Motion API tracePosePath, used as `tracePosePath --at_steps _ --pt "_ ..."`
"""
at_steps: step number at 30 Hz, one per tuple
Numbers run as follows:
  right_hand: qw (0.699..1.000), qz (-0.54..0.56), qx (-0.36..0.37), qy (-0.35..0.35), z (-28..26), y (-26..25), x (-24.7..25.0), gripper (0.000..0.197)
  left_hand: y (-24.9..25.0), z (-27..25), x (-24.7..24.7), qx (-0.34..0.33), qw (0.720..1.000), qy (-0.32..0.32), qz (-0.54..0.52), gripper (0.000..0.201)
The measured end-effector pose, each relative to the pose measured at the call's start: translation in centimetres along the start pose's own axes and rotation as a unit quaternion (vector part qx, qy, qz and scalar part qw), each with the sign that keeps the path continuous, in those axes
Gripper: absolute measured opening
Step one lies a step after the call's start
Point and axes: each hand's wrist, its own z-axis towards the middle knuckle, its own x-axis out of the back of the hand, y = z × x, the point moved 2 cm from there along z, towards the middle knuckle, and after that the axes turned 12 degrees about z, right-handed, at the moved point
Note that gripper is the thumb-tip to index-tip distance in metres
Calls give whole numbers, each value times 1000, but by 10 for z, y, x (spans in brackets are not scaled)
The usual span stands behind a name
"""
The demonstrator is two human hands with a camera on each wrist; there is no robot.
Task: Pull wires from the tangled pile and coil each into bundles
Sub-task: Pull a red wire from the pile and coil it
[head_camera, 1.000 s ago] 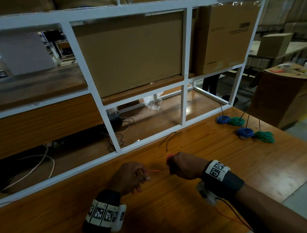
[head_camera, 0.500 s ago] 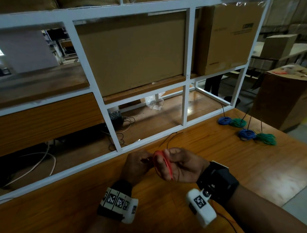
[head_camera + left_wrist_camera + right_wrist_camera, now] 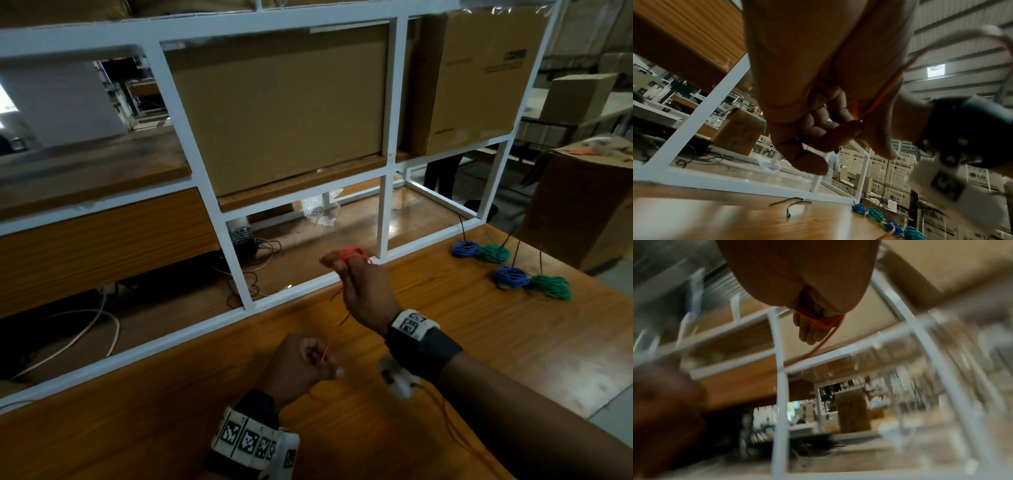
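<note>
A thin red wire [image 3: 324, 353] runs between both hands above the wooden table [image 3: 513, 346]. My right hand [image 3: 346, 265] is raised near the white frame and holds a red coil [image 3: 352, 254] wound round its fingers; the loops [image 3: 823, 321] show in the right wrist view. My left hand [image 3: 317, 358] is lower, nearer me, and pinches the wire's free length [image 3: 877, 104] between thumb and fingers. The rest of the wire trails down to the table behind my right arm. No tangled pile is in view.
Two blue bundles [image 3: 464, 248] [image 3: 511, 277] and two green bundles [image 3: 495, 253] [image 3: 551, 287] lie at the table's far right. A white metal frame [image 3: 291, 298] borders the table's far edge, with cardboard boxes [image 3: 281, 109] behind it. Black ties [image 3: 791, 203] lie near the frame.
The hands were together at the coil half a second ago. Now my right hand has lifted away toward the frame with the coil, and my left has drawn back toward me along the wire.
</note>
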Motion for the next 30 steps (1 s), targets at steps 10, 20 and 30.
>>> tracePosePath --at_steps 10,20,30 --pt "909 -130 -119 -377 -40 26 -2 20 2 5 58 -42 982 155 94 18" --pt "851 280 -230 -380 -48 -6 0 29 53 24 94 -183 973 103 92 8" --pt "672 611 -267 -322 -41 -34 -3 16 72 56 98 -193 969 143 -53 11"
